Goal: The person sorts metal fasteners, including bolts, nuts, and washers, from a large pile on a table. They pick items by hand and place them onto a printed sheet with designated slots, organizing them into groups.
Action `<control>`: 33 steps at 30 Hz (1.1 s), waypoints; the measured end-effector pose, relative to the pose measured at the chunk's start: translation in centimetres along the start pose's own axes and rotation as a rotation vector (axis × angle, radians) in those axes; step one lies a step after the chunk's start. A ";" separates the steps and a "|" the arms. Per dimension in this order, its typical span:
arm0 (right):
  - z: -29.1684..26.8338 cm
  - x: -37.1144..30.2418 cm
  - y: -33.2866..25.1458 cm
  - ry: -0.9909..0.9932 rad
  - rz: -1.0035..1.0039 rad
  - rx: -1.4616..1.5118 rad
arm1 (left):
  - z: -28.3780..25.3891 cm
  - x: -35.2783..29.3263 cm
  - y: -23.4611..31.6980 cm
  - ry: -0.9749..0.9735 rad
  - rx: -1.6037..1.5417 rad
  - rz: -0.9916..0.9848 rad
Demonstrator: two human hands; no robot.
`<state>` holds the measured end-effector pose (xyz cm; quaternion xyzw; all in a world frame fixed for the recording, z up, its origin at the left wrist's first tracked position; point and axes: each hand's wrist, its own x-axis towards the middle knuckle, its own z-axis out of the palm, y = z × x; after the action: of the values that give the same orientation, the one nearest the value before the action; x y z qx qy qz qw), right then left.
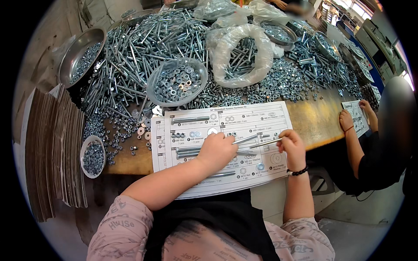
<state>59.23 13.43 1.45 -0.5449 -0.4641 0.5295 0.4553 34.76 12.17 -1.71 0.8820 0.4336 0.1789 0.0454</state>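
A printed parts card lies on a stack of sheets at the table's front edge. Over its middle, my left hand is closed, with long silver bolts sticking out to the right from under its fingers. My right hand, at the card's right side, pinches another thin bolt that points left toward my left hand. Several long bolts lie side by side on the card, left of my left hand. Small nuts and a large washer rest on the printed pictures.
Behind the card are a heap of long bolts, a clear bowl of washers and a plastic bag of bolts. Loose nuts spread rightward. A small white bowl and stacked cardboard stand left. Another person's hand works at right.
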 end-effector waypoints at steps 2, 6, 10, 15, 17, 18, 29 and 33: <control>0.9 0.0 0.9 -0.061 0.048 -0.024 | -0.7 0.2 0.1 0.048 0.040 0.033; 2.4 -0.1 1.4 -0.200 -0.219 -0.452 | -0.8 0.2 0.2 -0.018 -0.038 -0.078; 2.5 0.1 1.4 -0.200 -0.392 -0.865 | -0.7 0.1 0.5 -0.021 -0.007 -0.135; 2.8 0.4 3.0 -0.175 -0.482 -0.914 | -0.3 0.3 0.8 -0.027 -0.004 -0.170; 3.4 0.2 2.4 -0.238 -0.424 -0.861 | -0.1 0.2 0.7 0.004 -0.022 -0.170; 3.7 0.0 1.7 -0.254 -0.319 -0.868 | -0.1 0.1 0.7 -0.005 -0.020 -0.173; 4.3 0.3 1.6 -0.269 -0.388 -1.046 | 0.0 0.2 0.4 0.004 -0.024 -0.153; 4.3 0.4 0.9 -0.301 -0.332 -1.059 | 0.2 0.2 0.3 0.014 -0.030 -0.152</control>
<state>54.94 13.75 0.39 -0.5369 -0.8052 0.2180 0.1263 35.17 12.18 -1.79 0.8445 0.4969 0.1875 0.0692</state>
